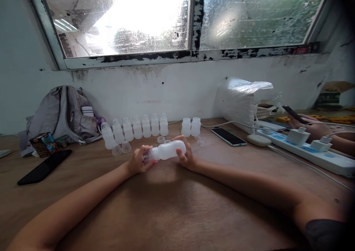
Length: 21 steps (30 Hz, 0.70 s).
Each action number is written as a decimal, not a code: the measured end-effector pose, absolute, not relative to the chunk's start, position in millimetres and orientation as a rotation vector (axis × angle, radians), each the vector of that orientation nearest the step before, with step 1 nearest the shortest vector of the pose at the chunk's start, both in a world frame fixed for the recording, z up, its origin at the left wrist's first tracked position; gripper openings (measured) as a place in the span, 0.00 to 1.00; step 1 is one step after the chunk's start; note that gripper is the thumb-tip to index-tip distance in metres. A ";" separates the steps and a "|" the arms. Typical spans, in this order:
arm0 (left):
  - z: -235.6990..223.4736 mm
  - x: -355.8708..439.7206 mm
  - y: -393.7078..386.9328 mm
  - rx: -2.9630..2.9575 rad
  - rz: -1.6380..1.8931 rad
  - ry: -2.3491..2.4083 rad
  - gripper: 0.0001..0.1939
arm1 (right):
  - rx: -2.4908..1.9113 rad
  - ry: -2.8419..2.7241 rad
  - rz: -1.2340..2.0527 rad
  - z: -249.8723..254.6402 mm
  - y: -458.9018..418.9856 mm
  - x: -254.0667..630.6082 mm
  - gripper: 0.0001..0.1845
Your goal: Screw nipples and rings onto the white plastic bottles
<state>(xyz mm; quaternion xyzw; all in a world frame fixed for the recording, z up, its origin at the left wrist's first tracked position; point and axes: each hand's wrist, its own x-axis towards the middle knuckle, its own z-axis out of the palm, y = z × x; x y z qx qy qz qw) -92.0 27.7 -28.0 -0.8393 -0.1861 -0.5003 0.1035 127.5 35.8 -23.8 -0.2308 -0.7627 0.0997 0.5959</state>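
Note:
A frosted white baby bottle (pixel 169 150) lies sideways in the air between my two hands, above the table. My left hand (pixel 140 158) is closed around its clear cap at the left end. The bottle's base end is gripped by my right hand (pixel 186 155), fingers behind and thumb in front. Behind stands a row of capped baby bottles (pixel 138 127). Two bottles without caps (pixel 190 127) stand to the right of that row. Two clear caps (pixel 122 148) sit at the row's left end. Close behind my hands lie white rings (pixel 161 139), partly hidden.
A grey backpack (pixel 66 110) and a black tablet-like slab (pixel 44 168) are at left, with a small carton (pixel 43 144). At right are a phone (pixel 228 136), a power strip (pixel 307 151) with cables, and a white bag (pixel 235 103). Another person's hand holds a phone (pixel 294 115).

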 end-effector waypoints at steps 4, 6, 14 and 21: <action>-27.8 -91.9 28.3 -2.465 -1.471 -0.474 0.25 | -0.498 -1.816 0.237 -26.2 37.1 128.7 0.21; -29.0 -92.6 28.3 -2.471 -1.463 -0.464 0.27 | -0.484 -1.844 0.249 -26.2 37.0 129.3 0.22; -29.8 -94.7 30.6 -2.572 -1.602 -0.668 0.24 | -0.520 -1.889 0.234 -23.9 38.6 128.8 0.20; -18.4 -85.6 35.1 -2.515 -2.267 -1.261 0.24 | -0.794 -2.188 0.255 -24.3 41.1 119.8 0.29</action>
